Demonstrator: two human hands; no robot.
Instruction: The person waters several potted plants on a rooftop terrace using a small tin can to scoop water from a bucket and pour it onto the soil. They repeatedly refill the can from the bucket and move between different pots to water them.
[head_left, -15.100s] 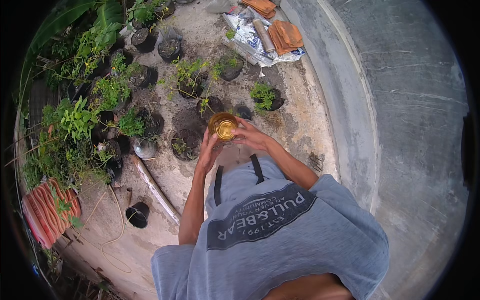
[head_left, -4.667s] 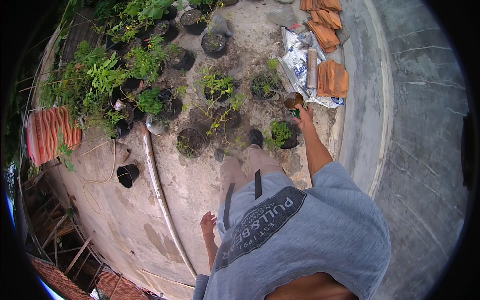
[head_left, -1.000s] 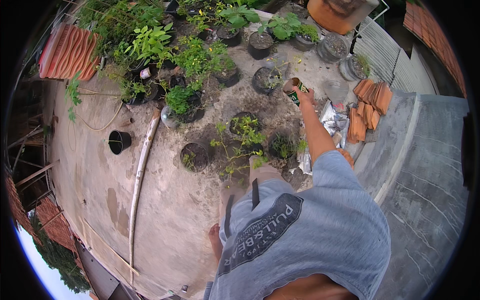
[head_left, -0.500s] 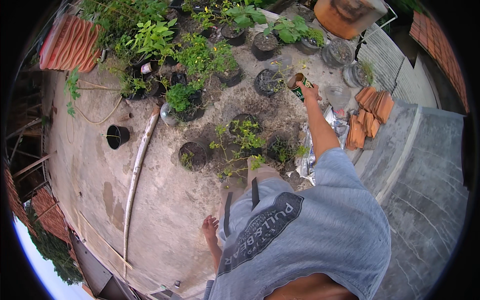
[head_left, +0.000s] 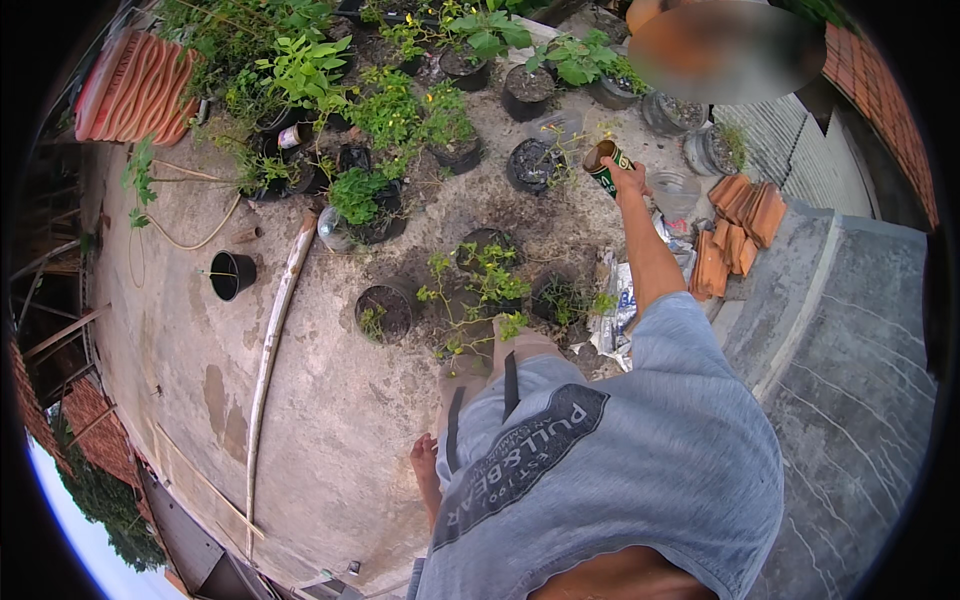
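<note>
An outdoor concrete yard seen from above, crowded at the top with potted plants in black pots. A person in a grey shirt stands at the lower middle, looking down.

The right hand is stretched forward at arm's length, its grip clamped around a green can. The can is tilted, its open mouth facing up and left, and it hangs just beside a black pot of dark soil, above the ground. The left hand hangs low beside the hip, holding nothing, fingers loosely apart.

Near the person's feet stand a leafy pot, a smaller pot to its left and another to its right. A crumpled plastic bag lies under the outstretched arm. Right of the arm sits a stack of orange roof tiles. A long pale pipe lies across the concrete on the left, with an empty black pot near it. More orange tiles are stacked at the upper left.
</note>
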